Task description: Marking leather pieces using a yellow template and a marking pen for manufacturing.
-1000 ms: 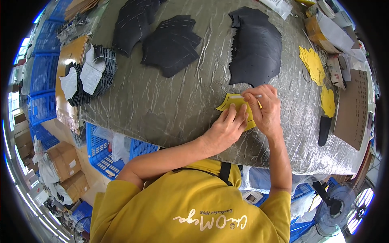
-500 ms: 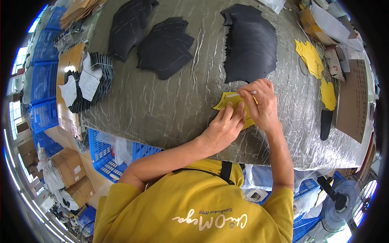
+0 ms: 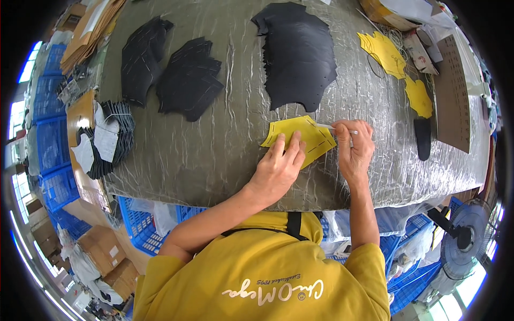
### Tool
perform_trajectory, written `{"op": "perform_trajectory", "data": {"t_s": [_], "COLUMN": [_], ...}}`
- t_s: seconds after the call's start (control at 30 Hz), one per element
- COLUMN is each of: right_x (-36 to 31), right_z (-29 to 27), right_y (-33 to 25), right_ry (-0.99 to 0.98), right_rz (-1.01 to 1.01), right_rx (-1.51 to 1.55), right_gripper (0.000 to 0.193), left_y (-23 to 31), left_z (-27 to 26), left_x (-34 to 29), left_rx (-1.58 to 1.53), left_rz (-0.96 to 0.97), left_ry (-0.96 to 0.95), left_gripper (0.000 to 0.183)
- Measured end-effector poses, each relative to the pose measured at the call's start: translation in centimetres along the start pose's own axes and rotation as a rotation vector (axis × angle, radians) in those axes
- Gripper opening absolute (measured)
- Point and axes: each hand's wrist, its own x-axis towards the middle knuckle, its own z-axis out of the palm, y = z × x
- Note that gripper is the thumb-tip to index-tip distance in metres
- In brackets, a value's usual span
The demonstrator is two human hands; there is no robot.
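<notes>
A yellow template [image 3: 316,140] with slots along its edges lies on the table in front of me. My left hand [image 3: 278,170] presses it down with fingers stretched and spread over its lower left part. Between the fingertips of my right hand [image 3: 354,151] is a slim white pen [image 3: 325,126], held nearly level. Its tip meets the slot near the template's upper right edge. Whatever lies beneath the template is hidden. Just beyond it, black cut pieces [image 3: 297,59] are fanned out in an overlapping stack.
Two more black stacks [image 3: 190,77] [image 3: 142,61] lie to the left, with tied bundles [image 3: 115,136] at the table's left edge. Other yellow templates [image 3: 386,53], a dark strip [image 3: 422,139] and a cardboard sheet [image 3: 452,91] are on the right. A fan [image 3: 465,238] stands lower right.
My right hand and the pen have moved from the template's upper part to its right side. The left hand has shifted lower left on it, uncovering more yellow. The whole view has shifted.
</notes>
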Motion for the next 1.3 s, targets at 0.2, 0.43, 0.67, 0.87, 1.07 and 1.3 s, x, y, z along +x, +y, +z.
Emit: {"op": "perform_trajectory", "data": {"t_s": [0.2,0.43,0.67,0.87,1.07,1.3], "right_x": [0.2,-1.9,-3.4,-4.0,-4.9,-4.9], "right_z": [0.4,-1.8,-4.2,-3.1,-0.4,-0.3], "right_y": [0.1,0.8,0.7,-1.1,-2.2,-2.5], "right_ry": [-0.017,-0.029,-0.053,-0.047,-0.072,-0.073], "right_rz": [-0.031,-0.068,-0.067,-0.036,-0.06,-0.074], "right_rx": [0.026,-0.075,-0.166,0.007,0.093,0.078], "right_gripper": [0.002,0.007,0.008,0.006,0.008,0.006], "left_y": [0.1,-0.2,-0.2,-0.8,-1.0,-0.8], "left_z": [0.0,-0.5,-0.4,-1.2,-2.0,-2.0], "left_x": [0.2,0.2,0.1,1.2,1.7,1.5], "left_rx": [-0.004,-0.006,-0.055,-0.272,-0.301,-0.285], "left_rz": [0.004,0.018,0.012,-0.078,-0.105,-0.097], "left_ry": [-0.026,-0.045,-0.042,-0.072,-0.132,-0.127], "left_gripper": [0.047,0.049,0.053,0.047,0.047,0.048]}}
